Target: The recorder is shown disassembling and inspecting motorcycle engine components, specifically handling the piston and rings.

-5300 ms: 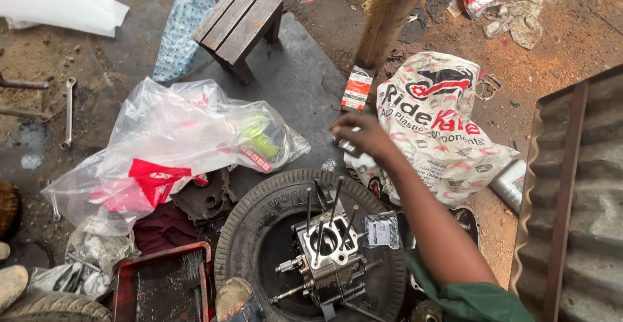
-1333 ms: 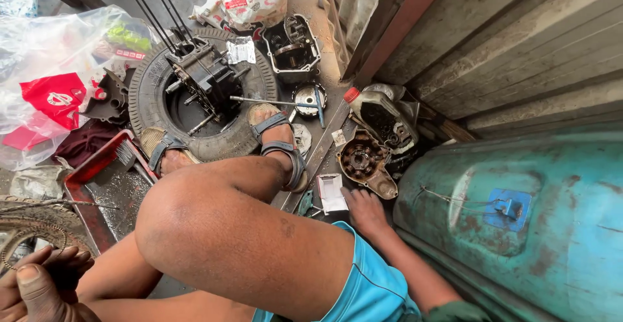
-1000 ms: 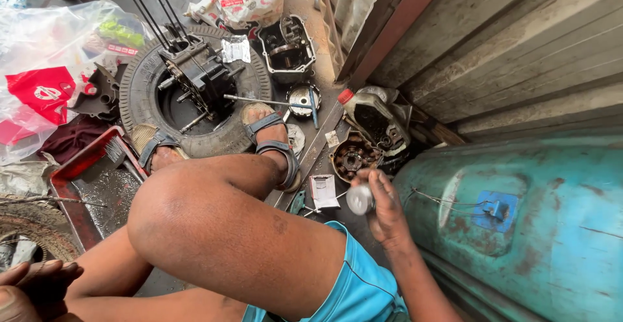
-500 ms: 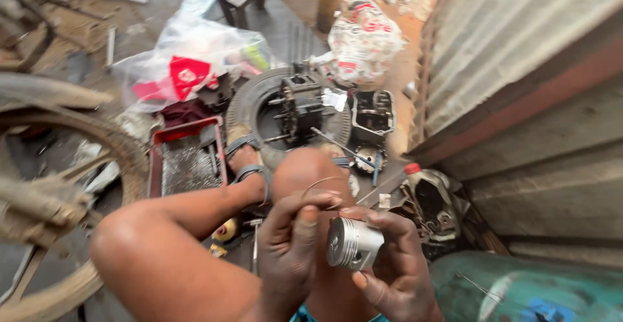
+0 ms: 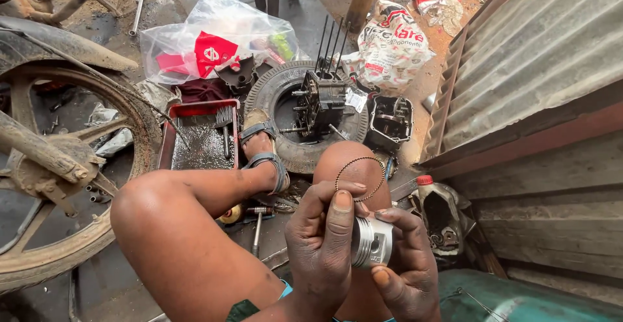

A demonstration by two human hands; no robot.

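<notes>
Holding a silver piston between both hands over the knees, the person looked to be at the ring-fitting step. The left hand clenched around the crown end and pinched a thin wire-like ring that arched above it; the right hand grasped the skirt end from below. Next, by my judgement, the ring needed spreading evenly and easing into its groove without twisting. Farther off, an engine block sat inside a tyre, with a red tray to its left and an engine cover near right. Only the raised knees crowded the hands.
</notes>
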